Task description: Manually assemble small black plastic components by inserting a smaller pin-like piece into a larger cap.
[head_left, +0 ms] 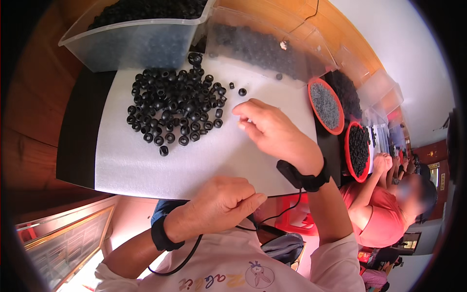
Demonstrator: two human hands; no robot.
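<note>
A pile of small black ring-like plastic parts [168, 104] lies on the white sheet covering the table. To the right of the pile, over the sheet, my right hand [267, 125] hangs with fingers curled in and the thumb below them. Whatever it may hold is hidden. Nearest to it are two loose black pieces, a round one [242, 91] and a smaller one [231, 85]. My left hand [221, 204] is closed at the table's front edge, thumb pointing right. Its palm side is out of sight, so anything inside cannot be seen. Both wrists wear black bands.
Behind the pile stand a clear bin [136, 46] full of black parts and another clear bin [262, 48]. To the right are a red bowl of grey bits [310, 90] and a red bowl of black parts [348, 160]. A person in red [384, 214] sits farther right.
</note>
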